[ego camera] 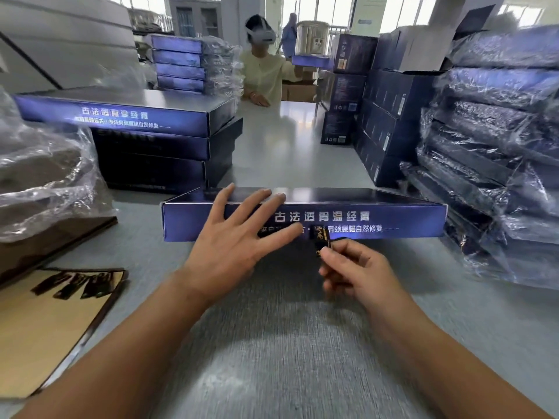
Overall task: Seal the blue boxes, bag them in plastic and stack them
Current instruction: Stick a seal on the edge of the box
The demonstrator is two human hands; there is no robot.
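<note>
We see printed cardboard on the blue box (pixel 393 219): smooth, satin sheen on the lid. The seal sticker (pixel 322 237) looks glossy dark film with gold print (too blurred to say more). The sticker sheet (pixel 45 328) is matt tan paper backing. The wrapped boxes (pixel 499 146) carry clear, crinkled, shiny plastic film. We read the table (pixel 272 343) as matt grey with fine grain.
</note>
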